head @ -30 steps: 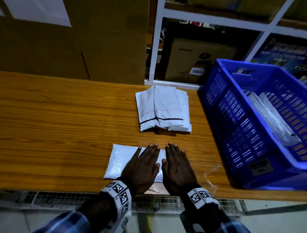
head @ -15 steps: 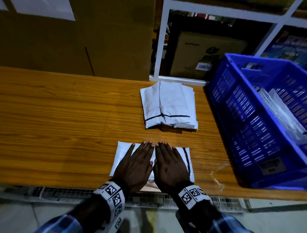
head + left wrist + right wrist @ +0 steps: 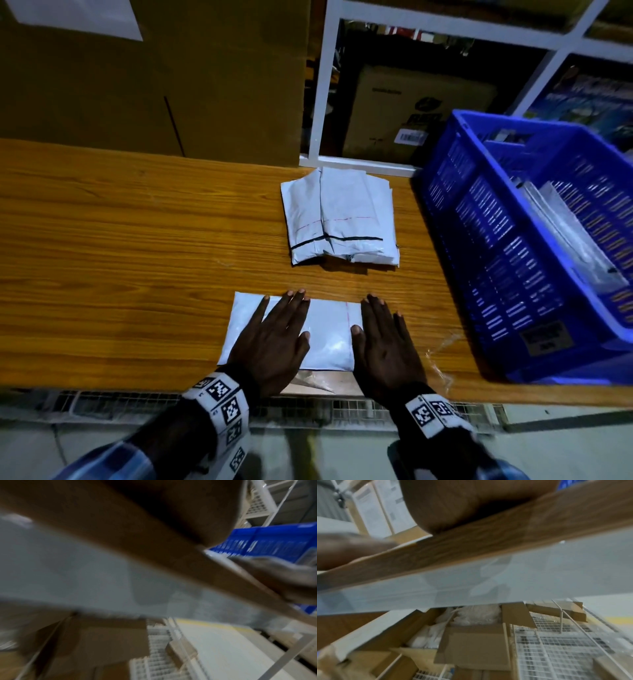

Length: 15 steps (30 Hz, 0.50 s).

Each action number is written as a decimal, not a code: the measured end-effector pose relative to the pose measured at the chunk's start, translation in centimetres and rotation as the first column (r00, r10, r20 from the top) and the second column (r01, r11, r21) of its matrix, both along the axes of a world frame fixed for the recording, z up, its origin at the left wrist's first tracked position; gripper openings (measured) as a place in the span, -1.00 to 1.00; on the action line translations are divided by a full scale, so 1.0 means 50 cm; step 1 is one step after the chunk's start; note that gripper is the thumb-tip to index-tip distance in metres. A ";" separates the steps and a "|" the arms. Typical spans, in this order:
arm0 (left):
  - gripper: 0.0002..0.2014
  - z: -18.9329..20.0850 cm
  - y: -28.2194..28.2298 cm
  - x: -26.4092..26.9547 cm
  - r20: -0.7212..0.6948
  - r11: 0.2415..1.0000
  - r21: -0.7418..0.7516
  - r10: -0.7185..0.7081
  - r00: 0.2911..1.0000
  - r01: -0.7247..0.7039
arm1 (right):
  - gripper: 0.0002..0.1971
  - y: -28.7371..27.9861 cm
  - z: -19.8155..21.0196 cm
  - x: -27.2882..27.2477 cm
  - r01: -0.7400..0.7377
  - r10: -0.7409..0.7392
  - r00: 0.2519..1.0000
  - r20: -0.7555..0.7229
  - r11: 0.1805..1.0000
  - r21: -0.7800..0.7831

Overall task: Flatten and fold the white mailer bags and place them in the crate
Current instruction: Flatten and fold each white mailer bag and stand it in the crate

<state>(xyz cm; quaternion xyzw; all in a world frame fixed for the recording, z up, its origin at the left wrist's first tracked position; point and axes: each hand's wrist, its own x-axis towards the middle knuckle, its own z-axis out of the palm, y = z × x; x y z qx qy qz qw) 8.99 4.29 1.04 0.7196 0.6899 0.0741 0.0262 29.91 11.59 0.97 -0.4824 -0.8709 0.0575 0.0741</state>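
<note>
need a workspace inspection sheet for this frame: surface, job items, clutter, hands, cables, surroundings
Surface: wooden table, wood-grain top.
Job's things: white mailer bag flat at the near edge; stack of folded mailer bags behind it; blue crate at the right, pale bags already inside.
Clutter: clear plastic scrap on the table beside the crate.
Grippers: left hand flat, pressing on the bag, fingers straight; right hand flat at the bag's right end, partly on the table.
Cables: nothing seen.
Surroundings: large cardboard box behind the table; white shelf frame with boxes behind it; wire-mesh rack and open cartons below the table.
</note>
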 end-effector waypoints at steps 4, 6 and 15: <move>-0.36 0.017 0.022 0.057 0.053 0.998 0.017 -0.057 0.997 0.056 | -0.34 -0.005 0.002 -0.008 0.031 -0.031 1.000 0.004 0.999 -0.035; -0.38 0.013 0.027 0.074 0.044 0.996 0.002 -0.086 0.995 0.086 | -0.34 -0.006 0.003 -0.005 0.028 -0.027 1.000 0.011 0.999 -0.025; -0.29 -0.007 -0.040 -0.084 0.061 0.992 -0.047 0.123 0.991 -0.120 | -0.20 0.000 0.015 0.004 -0.016 0.020 0.999 0.046 0.997 -0.079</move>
